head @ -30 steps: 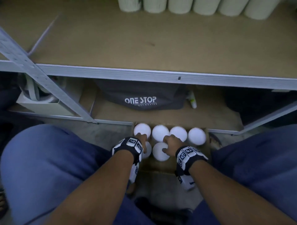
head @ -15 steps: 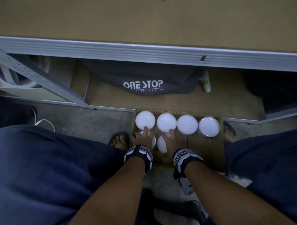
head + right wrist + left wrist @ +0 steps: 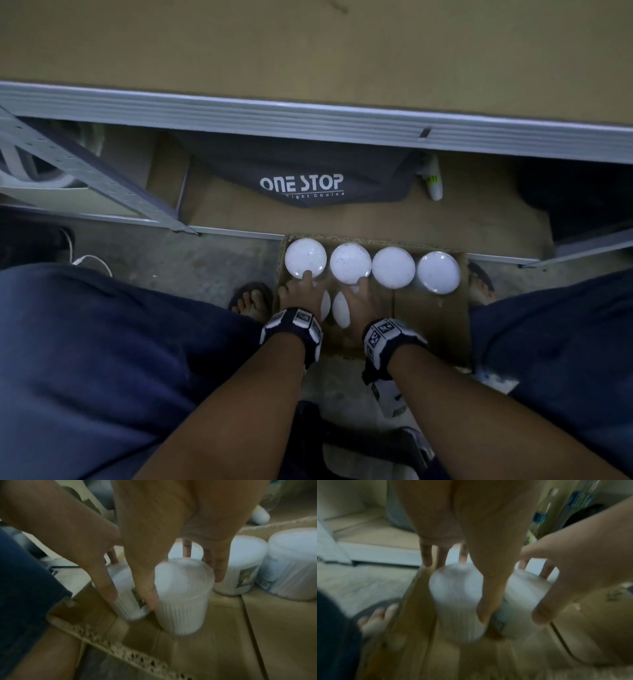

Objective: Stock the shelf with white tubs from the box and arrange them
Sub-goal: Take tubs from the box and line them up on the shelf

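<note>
An open cardboard box (image 3: 431,325) sits on the floor between my knees. Its back row holds several white ribbed tubs (image 3: 394,267) standing upright. Two more tubs stand in front at the left. My left hand (image 3: 303,291) grips the left one (image 3: 457,601), thumb on the near side and fingers over the far rim. My right hand (image 3: 359,298) grips the tub beside it (image 3: 183,595) the same way, thumb (image 3: 147,599) low on its wall. Both tubs are close to the box floor; the wrist views are too blurred to tell whether they rest on it.
The shelf board (image 3: 308,51) with its metal front edge (image 3: 308,120) runs across the top. Below it lie a dark "ONE STOP" bag (image 3: 301,178) and a small white bottle (image 3: 434,181). A slanted metal brace (image 3: 85,171) is at left. My sandalled foot (image 3: 253,301) is beside the box.
My head has tilted down, so the tubs on the shelf left the view. Both hands went from touching the front tubs' lids to reaching down around their sides.
</note>
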